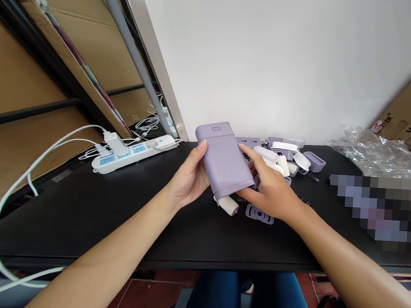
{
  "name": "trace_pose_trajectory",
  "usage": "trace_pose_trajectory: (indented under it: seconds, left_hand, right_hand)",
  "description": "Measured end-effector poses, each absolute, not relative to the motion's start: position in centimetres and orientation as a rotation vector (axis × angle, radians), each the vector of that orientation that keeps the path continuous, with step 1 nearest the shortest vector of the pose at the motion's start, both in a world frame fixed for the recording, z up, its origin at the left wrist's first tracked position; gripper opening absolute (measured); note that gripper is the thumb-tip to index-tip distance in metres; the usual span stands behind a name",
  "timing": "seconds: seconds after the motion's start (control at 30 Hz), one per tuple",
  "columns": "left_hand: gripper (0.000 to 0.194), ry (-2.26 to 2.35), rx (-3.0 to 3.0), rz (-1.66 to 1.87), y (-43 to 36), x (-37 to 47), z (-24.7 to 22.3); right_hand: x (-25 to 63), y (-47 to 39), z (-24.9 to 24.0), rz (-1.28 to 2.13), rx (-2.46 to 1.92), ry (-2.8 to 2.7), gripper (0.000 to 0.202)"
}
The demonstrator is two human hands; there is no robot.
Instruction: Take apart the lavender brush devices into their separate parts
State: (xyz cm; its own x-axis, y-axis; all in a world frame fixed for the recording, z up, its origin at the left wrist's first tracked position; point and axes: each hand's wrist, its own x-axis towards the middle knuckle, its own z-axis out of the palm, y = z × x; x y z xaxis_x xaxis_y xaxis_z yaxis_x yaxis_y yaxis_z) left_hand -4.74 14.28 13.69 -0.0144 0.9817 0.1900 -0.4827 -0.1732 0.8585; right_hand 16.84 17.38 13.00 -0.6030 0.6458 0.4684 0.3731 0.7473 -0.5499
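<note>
A lavender plastic case [226,160] with rounded corners and an oval mark near its top is held tilted above the black table. My left hand [192,176] grips its left side, thumb on the edge and fingers mostly hidden underneath. On the right side, my right hand [268,183] holds the lower edge, its fingers along the case. A cream-white cylinder [229,205] shows below the case's bottom end; whether it is attached, I cannot tell. Near my right hand lies a flat lavender piece with cut-outs [259,214].
Behind my right hand are white brush heads [284,146], a lavender oval tray [314,161] and small springs [313,177]. A white power strip [136,152] with plugged-in cables stands at the left. Crumpled clear plastic [383,148] and a cardboard box [408,115] are at the right.
</note>
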Motion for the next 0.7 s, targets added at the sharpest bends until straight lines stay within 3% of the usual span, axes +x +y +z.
trace_pose_trajectory:
  seconds: [0.4,0.7]
  left_hand:
    - [0.062,0.725,1.161,1.188,14.2,-5.8,13.2]
    - [0.054,0.745,1.047,1.452,14.8,-5.0,13.0]
  right_hand:
    - [17.2,17.5,13.0,0.53,-0.833,-2.197,0.097]
    - [16.7,17.1,13.1,0.51,-0.799,-2.323,0.104]
